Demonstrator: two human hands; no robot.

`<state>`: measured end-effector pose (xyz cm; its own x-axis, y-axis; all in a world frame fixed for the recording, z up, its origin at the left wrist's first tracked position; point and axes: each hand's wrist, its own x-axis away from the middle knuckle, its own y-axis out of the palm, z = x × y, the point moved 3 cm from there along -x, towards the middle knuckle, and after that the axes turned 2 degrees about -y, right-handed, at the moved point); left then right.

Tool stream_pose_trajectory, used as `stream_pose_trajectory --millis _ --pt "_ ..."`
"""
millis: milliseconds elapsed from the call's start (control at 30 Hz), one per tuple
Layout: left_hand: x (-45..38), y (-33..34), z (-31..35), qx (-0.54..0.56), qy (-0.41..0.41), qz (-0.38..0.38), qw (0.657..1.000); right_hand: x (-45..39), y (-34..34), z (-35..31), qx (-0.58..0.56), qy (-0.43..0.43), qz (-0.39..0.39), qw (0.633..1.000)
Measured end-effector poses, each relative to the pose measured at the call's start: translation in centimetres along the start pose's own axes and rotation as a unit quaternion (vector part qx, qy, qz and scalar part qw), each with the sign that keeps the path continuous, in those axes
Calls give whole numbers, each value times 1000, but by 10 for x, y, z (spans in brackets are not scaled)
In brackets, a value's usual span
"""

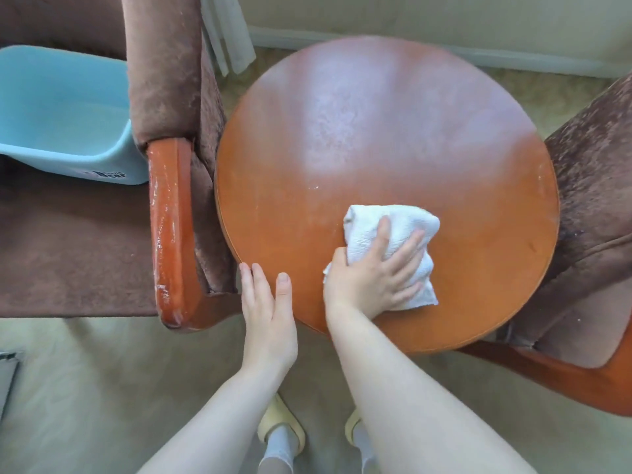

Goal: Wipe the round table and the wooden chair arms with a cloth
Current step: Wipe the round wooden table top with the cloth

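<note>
The right hand lies flat on a white cloth, with its fingers spread wide and straight, and presses the cloth onto the round tabletop. The cloth is bunched under the palm and comes out beyond the fingertips and on the outer side of the little finger; it sits in the near part of the tabletop. The left hand rests at the near left edge of the tabletop, its fingers straight and close together, the thumb on the top surface; it holds nothing. Just beyond the left fingers, almost touching the tabletop edge, stands the wooden chair arm of a brown armchair, and this arm looks wet and shiny. On the seat of this armchair, well to the left of both hands, there is a light blue basin. To the right of the right fingers, a second brown armchair stands against the tabletop. The floor is beige carpet.
</note>
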<state>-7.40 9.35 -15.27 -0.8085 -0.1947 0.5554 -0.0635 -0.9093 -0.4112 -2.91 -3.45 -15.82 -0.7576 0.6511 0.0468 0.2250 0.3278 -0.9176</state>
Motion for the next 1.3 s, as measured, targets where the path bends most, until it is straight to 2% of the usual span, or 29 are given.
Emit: stream_pose_trajectory --millis 67,167,200,233,267,300,367,433,467,500,533,567,633,667,700,733,767,833,867,900,967,1000,1033,1100,1133,1167,1200,1233,1300 --pt "-2 -4 0 12 5 -26 1000 32 14 -17 44 -168 -24 985" --pt "-3 -15 -9 -11 8 -66 998 39 0 35 67 -553 -113 823" --pt "-2 -19 -12 -22 7 -79 997 21 -12 56 79 -605 -145 779" --pt "-2 -24 -13 -27 8 -91 995 1 -21 73 99 -619 -153 764" --pt "-2 -27 -14 -25 10 -101 995 -20 -29 82 102 -594 -145 785" --pt "-2 -30 -14 -23 13 -109 994 -39 -31 82 93 -525 -118 838" --pt "-2 -31 -12 -28 13 -120 992 -54 -22 58 91 -256 -10 962" --pt "-4 -32 -10 -19 8 -113 993 -38 -2 8 53 -11 18 998" --pt "-5 -34 -10 -7 5 -104 995 -23 8 -16 49 20 -2 999" --pt "-7 -37 -10 6 3 -94 996 -9 16 -33 64 -29 -9 997" --pt "-8 -40 -11 13 3 -86 996 5 23 -39 89 -165 -28 982" --pt "-10 -44 -12 12 5 -81 997 20 27 -34 123 -348 -51 928" --pt "-13 -52 -14 5 12 -78 997 23 12 -3 144 -635 -106 752" --pt "-14 -55 -15 4 16 -81 997 9 1 15 159 -698 -139 685" --pt "-14 -56 -14 1 22 -85 996 -8 -8 29 184 -716 -154 655" --pt "-14 -57 -12 -2 27 -89 996 -26 -14 37 200 -697 -152 671" --pt "-15 -55 -9 -1 32 -93 995 -40 -17 38 196 -637 -139 733" --pt "-19 -49 -3 18 26 -100 995 -45 -10 21 154 -399 -65 902" --pt "-23 -45 0 31 12 -100 994 -33 0 4 123 -251 -27 960" --pt "-27 -41 4 46 -10 -98 994 -16 9 -18 90 -140 -17 986" --pt "-35 -36 11 93 -49 -87 991 17 21 -49 66 -114 -21 991" --pt "-39 -35 15 120 -63 -80 988 28 25 -47 86 -215 -32 972" --pt "-43 -34 19 144 -75 -74 984 36 26 -32 118 -364 -55 922" --pt "-50 -32 26 179 -105 -65 976 22 6 11 146 -602 -127 775" --pt "-54 -30 29 191 -122 -57 972 2 -6 32 167 -654 -154 722" --pt "-58 -27 30 200 -137 -44 969 -19 -18 48 192 -660 -161 709" --pt "-62 -24 32 202 -149 -26 968 -41 -27 57 202 -621 -158 741" --pt "-65 -20 32 194 -160 -2 968 -58 -32 58 196 -534 -142 810" --pt "-69 -12 31 157 -172 65 970 -71 -25 43 162 -281 -55 944"
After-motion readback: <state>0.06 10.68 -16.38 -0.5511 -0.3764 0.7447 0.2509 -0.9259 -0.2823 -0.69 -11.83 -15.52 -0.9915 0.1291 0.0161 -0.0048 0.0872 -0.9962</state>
